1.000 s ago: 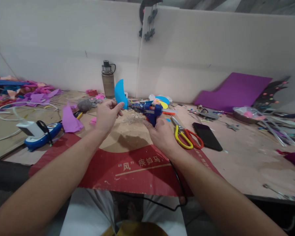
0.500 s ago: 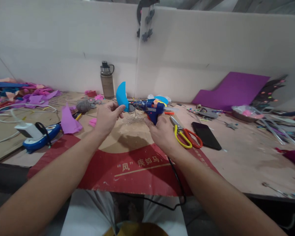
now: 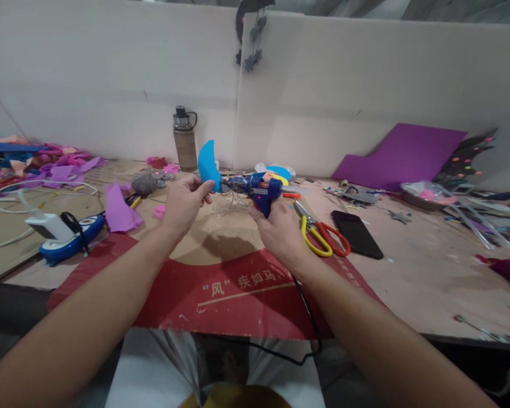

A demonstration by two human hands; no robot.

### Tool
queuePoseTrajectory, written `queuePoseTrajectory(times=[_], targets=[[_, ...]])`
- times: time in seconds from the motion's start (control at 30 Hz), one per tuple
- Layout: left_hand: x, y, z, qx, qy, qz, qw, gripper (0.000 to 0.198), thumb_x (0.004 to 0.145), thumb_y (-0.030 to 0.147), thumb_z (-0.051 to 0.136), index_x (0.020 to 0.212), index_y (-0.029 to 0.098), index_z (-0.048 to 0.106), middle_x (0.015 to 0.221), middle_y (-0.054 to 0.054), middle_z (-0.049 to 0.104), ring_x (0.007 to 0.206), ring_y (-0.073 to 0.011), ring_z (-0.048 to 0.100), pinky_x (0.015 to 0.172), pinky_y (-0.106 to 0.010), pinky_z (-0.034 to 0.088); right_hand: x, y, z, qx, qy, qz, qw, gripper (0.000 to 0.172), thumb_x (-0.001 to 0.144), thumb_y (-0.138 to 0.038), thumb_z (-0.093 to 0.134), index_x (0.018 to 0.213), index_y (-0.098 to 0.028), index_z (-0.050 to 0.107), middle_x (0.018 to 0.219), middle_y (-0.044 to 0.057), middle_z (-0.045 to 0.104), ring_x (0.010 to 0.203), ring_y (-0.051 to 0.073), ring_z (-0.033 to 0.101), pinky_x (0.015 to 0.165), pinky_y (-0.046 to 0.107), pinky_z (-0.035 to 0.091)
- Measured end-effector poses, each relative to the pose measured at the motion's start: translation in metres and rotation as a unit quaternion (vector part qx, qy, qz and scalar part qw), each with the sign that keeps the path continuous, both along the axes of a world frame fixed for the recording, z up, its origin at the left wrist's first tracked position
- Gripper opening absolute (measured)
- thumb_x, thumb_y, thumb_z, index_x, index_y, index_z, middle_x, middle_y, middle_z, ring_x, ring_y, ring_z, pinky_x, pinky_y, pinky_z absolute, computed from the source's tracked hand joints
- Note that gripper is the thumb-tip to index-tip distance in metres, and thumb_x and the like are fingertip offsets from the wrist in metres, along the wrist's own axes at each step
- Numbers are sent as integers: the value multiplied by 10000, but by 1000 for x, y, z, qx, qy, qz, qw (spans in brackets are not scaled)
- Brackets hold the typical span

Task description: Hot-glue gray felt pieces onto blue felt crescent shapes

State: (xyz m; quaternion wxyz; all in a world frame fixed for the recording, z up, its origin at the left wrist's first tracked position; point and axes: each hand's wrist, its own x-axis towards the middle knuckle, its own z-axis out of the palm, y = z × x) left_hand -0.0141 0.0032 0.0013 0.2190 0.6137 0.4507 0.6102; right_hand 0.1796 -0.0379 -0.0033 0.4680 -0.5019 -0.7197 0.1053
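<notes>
Crescent (image 3: 208, 164) nudged leftward, left grip (image 3: 184, 202) — pinching it

Upright bright-blue crescent (image 3: 208, 161), just left of a roughly level dark-blue glue gun (image 3: 260, 190).

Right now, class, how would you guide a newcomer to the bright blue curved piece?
Before the white wall stands a grey, black-lidded bottle. To its right, the left hand pinches the bright blue curved piece. Its crescent outline distinguishes it from the dark blue plastic glue gun beside it.
</notes>
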Motion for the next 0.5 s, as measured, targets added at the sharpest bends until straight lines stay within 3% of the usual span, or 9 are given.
queuePoseTrajectory(times=[0.33,0.5], targets=[[5,-3,3,-24,-12,-32,999,231,753,351,674,638,169,590,515,-6,592,454,-84,492,461,-216,358,5,6,-1,-3,52,-14,999,141,797,-294,564,898,-196,552,944,114,646,928,267,611,785,380,462],[1,5,-2,-30,-72,-39,996,233,741,353,679,642,162,588,501,10,566,431,-72,469,440,-208,327,6,16,-7,-89,211,19,973,234,764,-373,608,893,-195,529,792,36,628,607,151,559,578,302,459]])
